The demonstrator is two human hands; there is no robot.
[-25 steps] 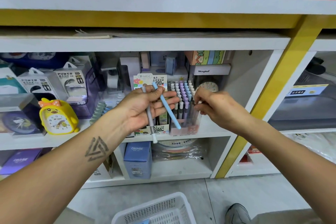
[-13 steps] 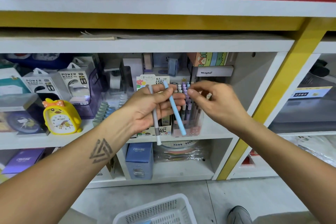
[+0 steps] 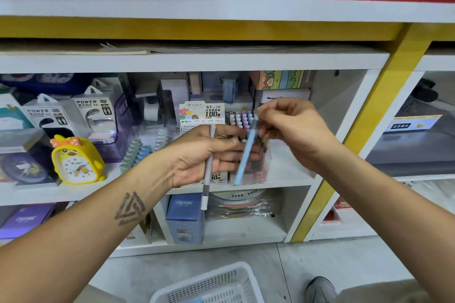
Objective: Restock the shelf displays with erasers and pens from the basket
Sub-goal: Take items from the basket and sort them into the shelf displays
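My left hand is raised in front of the middle shelf and holds a grey pen upright under its thumb. A light blue pen lies across the left fingers, and my right hand pinches its top end. Behind both hands stands a clear display box of pastel pens on the shelf. The white basket sits on the floor below, only its rim and wall in view.
A lead-refill box stands left of the pen box. A yellow duck clock and power bank boxes fill the left shelf. A blue CRUHRE box is on the lower shelf. A yellow post borders the right.
My right hand moved from the pen box over to my left hand and took hold of the blue pen's top end. The blue pen has turned more upright.
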